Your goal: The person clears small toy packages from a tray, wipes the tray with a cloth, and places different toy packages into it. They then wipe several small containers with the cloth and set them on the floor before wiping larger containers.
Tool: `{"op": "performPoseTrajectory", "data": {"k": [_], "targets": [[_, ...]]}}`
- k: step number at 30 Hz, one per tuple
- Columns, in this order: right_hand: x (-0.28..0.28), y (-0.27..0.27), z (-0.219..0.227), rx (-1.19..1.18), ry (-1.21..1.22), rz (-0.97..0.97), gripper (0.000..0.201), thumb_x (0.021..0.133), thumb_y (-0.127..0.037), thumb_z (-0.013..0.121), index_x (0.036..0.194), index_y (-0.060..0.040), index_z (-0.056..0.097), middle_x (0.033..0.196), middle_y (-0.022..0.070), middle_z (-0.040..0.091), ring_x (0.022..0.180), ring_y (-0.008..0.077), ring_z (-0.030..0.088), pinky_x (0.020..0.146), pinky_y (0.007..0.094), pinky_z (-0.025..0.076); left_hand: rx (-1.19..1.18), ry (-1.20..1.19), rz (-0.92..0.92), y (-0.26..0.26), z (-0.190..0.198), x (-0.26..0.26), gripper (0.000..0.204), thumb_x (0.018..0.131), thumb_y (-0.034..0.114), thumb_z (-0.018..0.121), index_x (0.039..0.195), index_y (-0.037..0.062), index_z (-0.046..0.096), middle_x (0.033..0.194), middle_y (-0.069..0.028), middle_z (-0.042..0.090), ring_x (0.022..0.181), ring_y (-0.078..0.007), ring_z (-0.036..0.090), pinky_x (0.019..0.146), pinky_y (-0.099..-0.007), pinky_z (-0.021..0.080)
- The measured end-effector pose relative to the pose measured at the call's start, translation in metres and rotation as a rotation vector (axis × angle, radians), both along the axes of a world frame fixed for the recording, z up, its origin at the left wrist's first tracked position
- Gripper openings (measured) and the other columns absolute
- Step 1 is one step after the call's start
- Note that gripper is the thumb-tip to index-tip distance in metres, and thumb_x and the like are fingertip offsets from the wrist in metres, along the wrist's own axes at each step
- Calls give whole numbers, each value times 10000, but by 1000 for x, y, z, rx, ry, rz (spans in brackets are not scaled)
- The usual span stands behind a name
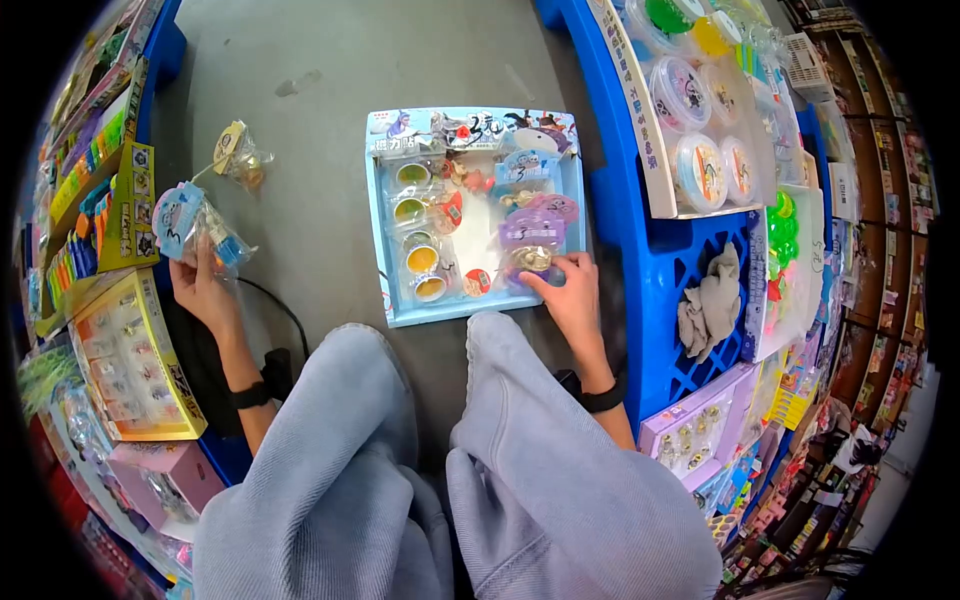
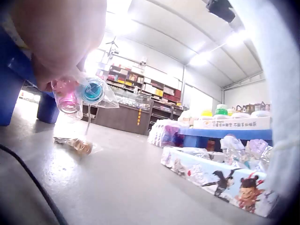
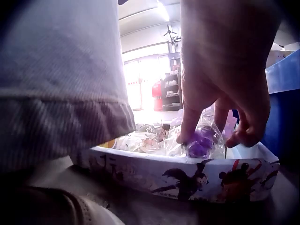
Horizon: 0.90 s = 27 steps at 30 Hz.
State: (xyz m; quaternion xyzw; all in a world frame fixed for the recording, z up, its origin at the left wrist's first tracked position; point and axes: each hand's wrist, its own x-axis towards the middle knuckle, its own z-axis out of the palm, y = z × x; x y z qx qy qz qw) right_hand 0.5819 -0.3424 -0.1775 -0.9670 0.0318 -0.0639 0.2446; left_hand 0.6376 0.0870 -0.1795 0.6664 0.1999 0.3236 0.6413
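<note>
Low at the left in the head view, my left hand (image 1: pixel 205 297) pinches a clear bag (image 1: pixel 222 238) topped by a blue card. In the left wrist view, round pink (image 2: pixel 68 100) and blue (image 2: pixel 93 92) pieces show through that bag. A shallow light-blue display box (image 1: pixel 400 318) lies on the floor ahead of my knees, with bagged pieces down both sides. At its near right corner, my right hand (image 1: pixel 572 300) grips a small bagged toy with a purple piece (image 3: pixel 200 144), thumb and fingers on either side of it.
Another bagged toy (image 1: pixel 245 165) lies on the grey floor (image 1: pixel 330 60) beyond my left hand. Blue pallets (image 1: pixel 625 240) with boxed goods flank both sides. A cloth (image 1: pixel 712 302) lies on the right one. A black cable (image 1: pixel 285 308) runs near my left knee.
</note>
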Motion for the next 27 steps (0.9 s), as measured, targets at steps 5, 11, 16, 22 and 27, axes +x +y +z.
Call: {"op": "performPoseTrajectory", "data": {"k": [5,11,16,22,27], "targets": [[0,0,10,400,403,-174,472,633,-268,777,961,22,601,766,140,592,653,246,575,611,347,456,-7,-9,-60,-55,44,-23,100,819,45,631,858,36,539,807,-9,570,711,-59,527,663,-195,431],[-2,19,44,234,188,-171,504,711,-191,722,1122,9,511,870,120,572,707,184,549,629,294,450,-384,65,-530,-115,57,-34,148,807,12,616,948,15,571,879,-43,607,682,-63,536,601,-213,436],[-10,45,70,1216,308,40,417,784,-105,660,1154,6,500,1046,45,556,860,114,522,663,248,439,-470,308,-1051,-187,64,-43,39,809,51,633,838,38,611,722,-2,518,651,-48,487,590,-217,420],[-13,26,56,1223,146,-79,187,834,-25,577,1005,38,620,912,37,628,828,90,567,725,234,453,-212,354,-1131,-211,54,-34,148,859,102,592,727,70,534,693,40,480,662,-29,415,591,-201,369],[8,-7,84,726,-191,-387,195,845,-81,594,1007,27,617,866,59,641,717,74,564,578,252,447,-277,306,-794,-199,41,-6,242,871,115,578,688,83,422,724,24,512,666,-27,411,607,-193,361]]}}
